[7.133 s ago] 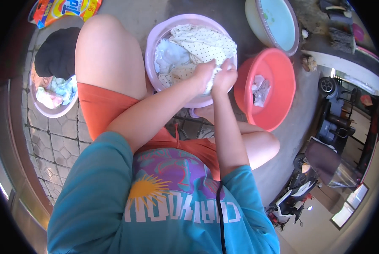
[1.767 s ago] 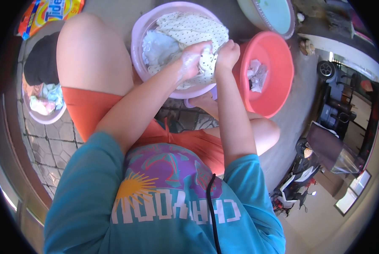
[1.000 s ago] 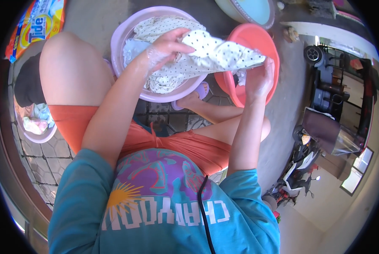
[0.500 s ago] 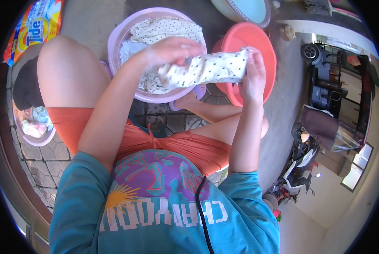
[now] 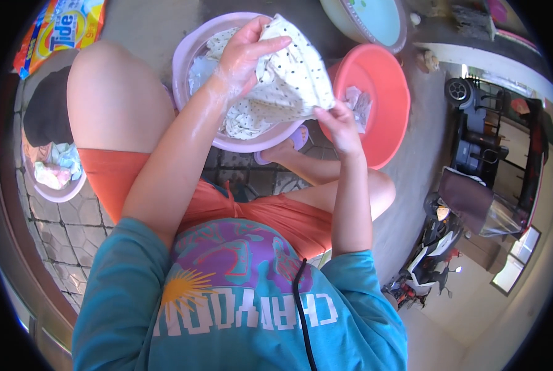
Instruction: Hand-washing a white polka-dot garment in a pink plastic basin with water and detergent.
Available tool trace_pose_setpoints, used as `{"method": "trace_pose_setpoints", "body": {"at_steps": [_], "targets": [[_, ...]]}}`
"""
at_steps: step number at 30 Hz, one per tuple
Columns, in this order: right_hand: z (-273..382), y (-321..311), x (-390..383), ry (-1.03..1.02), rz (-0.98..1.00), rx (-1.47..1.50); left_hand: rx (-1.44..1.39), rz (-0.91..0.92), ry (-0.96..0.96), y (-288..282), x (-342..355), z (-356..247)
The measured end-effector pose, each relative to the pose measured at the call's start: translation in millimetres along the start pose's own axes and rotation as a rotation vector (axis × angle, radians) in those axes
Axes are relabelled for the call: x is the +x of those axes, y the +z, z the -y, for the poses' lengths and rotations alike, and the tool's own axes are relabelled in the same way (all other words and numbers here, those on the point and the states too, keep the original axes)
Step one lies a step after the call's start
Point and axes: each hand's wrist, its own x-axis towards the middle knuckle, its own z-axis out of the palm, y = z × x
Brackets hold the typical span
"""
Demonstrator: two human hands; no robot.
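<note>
A white cloth with black polka dots (image 5: 293,74) is stretched between my hands above the lavender basin (image 5: 183,59). My left hand (image 5: 242,54) grips its upper left part, thumb lying over the fabric, with wet suds on the wrist. The lower right corner is pinched in the fingers of my right hand (image 5: 341,127), beside the red basin's near edge. More dotted fabric (image 5: 246,120) lies crumpled inside the lavender basin, along with a pale bluish piece (image 5: 201,74). The cloth hides part of that basin's contents and its right rim.
The red basin (image 5: 400,102) at the right contains a small pale cloth (image 5: 358,106). Behind it stands a basin of light bluish water (image 5: 369,18). A bright detergent bag (image 5: 60,31) lies far left, above a small basin of clothes (image 5: 57,164). Parked vehicles (image 5: 474,133) line the right side.
The cloth went from a narrow bunched strip to a wider spread sheet. My left hand rose and took hold of its upper part; my right hand moved lower and slightly left.
</note>
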Motion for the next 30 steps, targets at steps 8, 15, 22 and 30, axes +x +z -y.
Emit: {"method": "trace_pose_setpoints", "body": {"at_steps": [8, 15, 22, 30], "targets": [[25, 11, -1, -0.232, -0.214, 0.343, -0.240, 0.074, -0.211, -13, 1, 2], [31, -9, -13, -0.176, -0.209, 0.438, 0.176, -0.167, -0.383, -6, -5, 34], [19, -1, -6, -0.318, -0.142, 0.004, 0.774, -0.373, -0.040, -33, 15, 53], [-12, 102, 24, -0.890, -0.349, -0.972, 0.181, -0.461, -0.442, -3, -7, 72]]}}
